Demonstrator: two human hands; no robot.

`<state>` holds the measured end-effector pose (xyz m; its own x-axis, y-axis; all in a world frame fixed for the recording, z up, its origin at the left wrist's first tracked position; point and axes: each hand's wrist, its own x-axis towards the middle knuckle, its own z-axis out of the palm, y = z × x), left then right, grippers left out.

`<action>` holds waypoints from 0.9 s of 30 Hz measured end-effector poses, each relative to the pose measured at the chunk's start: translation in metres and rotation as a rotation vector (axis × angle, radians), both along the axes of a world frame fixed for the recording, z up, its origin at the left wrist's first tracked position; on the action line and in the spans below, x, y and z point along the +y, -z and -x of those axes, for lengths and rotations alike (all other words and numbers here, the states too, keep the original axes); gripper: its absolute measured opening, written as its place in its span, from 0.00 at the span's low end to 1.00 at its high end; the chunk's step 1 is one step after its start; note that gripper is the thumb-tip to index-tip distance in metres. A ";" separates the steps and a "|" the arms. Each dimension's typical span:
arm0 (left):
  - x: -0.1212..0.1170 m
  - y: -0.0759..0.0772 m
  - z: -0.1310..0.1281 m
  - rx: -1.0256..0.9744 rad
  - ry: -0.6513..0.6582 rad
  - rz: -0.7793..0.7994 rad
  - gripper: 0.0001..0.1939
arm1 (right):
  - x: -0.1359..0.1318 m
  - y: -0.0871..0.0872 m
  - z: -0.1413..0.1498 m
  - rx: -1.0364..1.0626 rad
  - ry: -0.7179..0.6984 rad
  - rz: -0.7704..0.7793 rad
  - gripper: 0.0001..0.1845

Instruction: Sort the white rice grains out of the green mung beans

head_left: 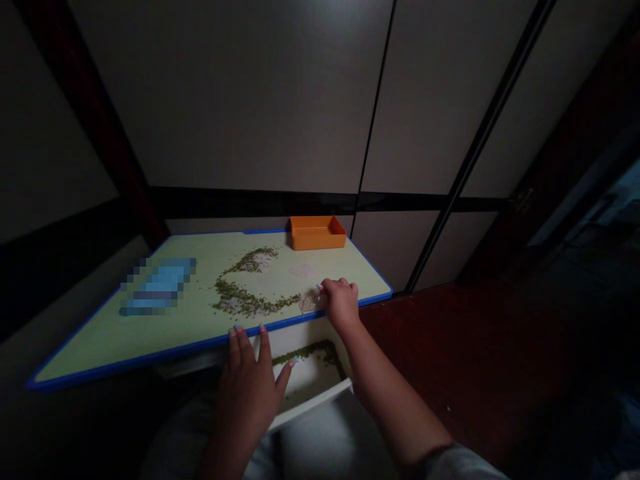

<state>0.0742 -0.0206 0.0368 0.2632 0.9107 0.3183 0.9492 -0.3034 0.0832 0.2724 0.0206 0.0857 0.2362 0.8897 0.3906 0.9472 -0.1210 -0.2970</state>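
Note:
Small green grains that look like beans (pixel 233 290) lie in a curved, scattered band on the pale green tabletop (pixel 150 337), with paler bits mixed in. My right hand (pixel 341 303) rests at the front edge with its fingers curled and pressed together beside a small pale patch (pixel 309 301); whatever is in the fingertips is hidden. My left hand (pixel 250 373) has its fingers spread, their tips at the blue table edge. Below that edge, between my hands, sits a white bin (pixel 320 400) with green grains along its far and right sides.
An orange open box (pixel 319 239) stands at the back right of the table. A blurred-out blue item (pixel 160 287) lies on the left. Cabinet panels (pixel 260 100) rise right behind the table, and dark red floor (pixel 420 347) shows on the right.

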 end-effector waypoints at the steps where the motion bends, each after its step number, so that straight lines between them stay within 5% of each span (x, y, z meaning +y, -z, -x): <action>1: 0.000 0.000 0.000 -0.004 -0.002 -0.003 0.40 | 0.001 0.000 0.000 -0.003 -0.005 0.004 0.10; 6: 0.000 0.000 -0.001 -0.019 -0.006 0.000 0.39 | 0.002 0.002 0.000 0.010 -0.053 0.001 0.12; 14: -0.003 0.001 0.001 -0.016 0.013 0.002 0.37 | 0.000 0.002 -0.005 0.056 0.173 0.029 0.16; 27: -0.004 -0.003 0.000 -0.014 0.029 0.011 0.37 | 0.002 -0.001 -0.002 -0.058 0.151 0.107 0.15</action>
<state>0.0739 -0.0249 0.0397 0.2848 0.9063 0.3121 0.9388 -0.3295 0.1001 0.2742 0.0228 0.0870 0.3498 0.8832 0.3124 0.9310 -0.2908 -0.2204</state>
